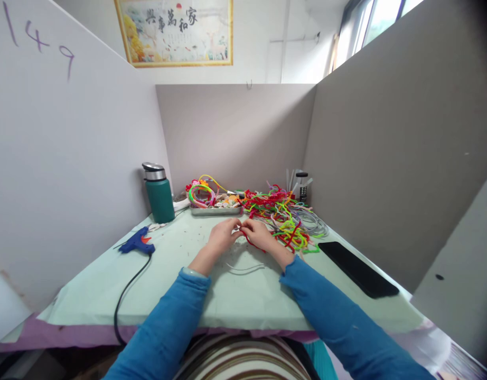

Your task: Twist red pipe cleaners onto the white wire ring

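Note:
Both hands meet over the middle of the table, fingertips together. A red pipe cleaner (pixel 251 241) runs from between the fingers and trails down to the right under my right hand (pixel 257 232). My right fingers are pinched on it. My left hand (pixel 223 235) is also closed in a pinch at the same spot, on the near end of the red pipe cleaner. Just below the hands a thin grey-white wire (pixel 245 270) lies curved on the cloth. Right behind my right hand spreads a tangled heap of coloured pipe cleaners (pixel 273 203).
At left stand a green bottle (pixel 159 198) and a blue glue gun (pixel 137 241), its black cord hanging over the front edge. A metal tray (pixel 215 212) of small pieces sits at the back. A black phone (pixel 358 268) lies at right. Grey panels enclose three sides.

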`<state>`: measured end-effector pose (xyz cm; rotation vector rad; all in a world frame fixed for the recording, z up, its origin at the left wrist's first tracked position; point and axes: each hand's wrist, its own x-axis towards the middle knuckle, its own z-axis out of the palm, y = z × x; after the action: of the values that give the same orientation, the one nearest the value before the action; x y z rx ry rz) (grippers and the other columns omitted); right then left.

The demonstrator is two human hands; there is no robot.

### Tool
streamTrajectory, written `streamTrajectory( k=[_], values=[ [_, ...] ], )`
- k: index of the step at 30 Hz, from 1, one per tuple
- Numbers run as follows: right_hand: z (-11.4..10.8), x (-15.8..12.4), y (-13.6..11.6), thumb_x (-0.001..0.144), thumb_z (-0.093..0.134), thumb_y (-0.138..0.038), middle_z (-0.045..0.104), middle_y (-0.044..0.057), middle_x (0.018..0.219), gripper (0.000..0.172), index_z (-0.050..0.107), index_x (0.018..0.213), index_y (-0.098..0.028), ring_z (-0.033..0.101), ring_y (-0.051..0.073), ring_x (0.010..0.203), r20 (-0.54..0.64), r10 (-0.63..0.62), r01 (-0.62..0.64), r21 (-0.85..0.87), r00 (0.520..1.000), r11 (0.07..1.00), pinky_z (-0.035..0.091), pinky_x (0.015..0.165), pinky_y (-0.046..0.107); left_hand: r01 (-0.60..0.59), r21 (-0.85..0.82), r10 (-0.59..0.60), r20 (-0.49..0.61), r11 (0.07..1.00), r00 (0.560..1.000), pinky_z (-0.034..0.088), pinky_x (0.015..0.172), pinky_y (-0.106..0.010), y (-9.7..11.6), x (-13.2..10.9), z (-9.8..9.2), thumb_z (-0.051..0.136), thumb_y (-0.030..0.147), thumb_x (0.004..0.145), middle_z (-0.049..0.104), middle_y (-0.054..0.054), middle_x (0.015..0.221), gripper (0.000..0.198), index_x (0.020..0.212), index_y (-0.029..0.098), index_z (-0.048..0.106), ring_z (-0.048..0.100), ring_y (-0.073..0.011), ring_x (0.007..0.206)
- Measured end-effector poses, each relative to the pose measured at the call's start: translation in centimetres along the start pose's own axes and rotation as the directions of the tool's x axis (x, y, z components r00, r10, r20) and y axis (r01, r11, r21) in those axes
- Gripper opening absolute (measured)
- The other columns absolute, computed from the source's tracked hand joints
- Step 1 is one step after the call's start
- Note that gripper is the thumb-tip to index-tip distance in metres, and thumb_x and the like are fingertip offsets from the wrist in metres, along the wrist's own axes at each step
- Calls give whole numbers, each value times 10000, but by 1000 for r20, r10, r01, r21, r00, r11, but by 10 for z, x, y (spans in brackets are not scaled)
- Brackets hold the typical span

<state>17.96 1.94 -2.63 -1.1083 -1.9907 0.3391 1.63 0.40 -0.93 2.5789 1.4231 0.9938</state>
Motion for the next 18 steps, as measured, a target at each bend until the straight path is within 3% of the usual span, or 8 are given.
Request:
streamTrajectory(
  k=[10,18],
  values=[
    [0,-1,-2,817,480,-161,645,28,758,145,624,811,-154,542,141,694,42,-37,39,-43,998,998,348,619,227,12,89,-7,-55,996,998,377,659,-250,1,1,1,482,263,838,643,-45,880,188,872,213,660,567,-163,778],
    [1,-1,-1,829,467,-192,630,18,735,144,604,798,-160,527,129,663,91,-66,70,-44,994,997,346,607,218,137,63,-137,-4,989,991,369,633,-258,3,3,0,451,269,842,671,-51,818,211,865,203,650,577,-173,746]
  ],
)
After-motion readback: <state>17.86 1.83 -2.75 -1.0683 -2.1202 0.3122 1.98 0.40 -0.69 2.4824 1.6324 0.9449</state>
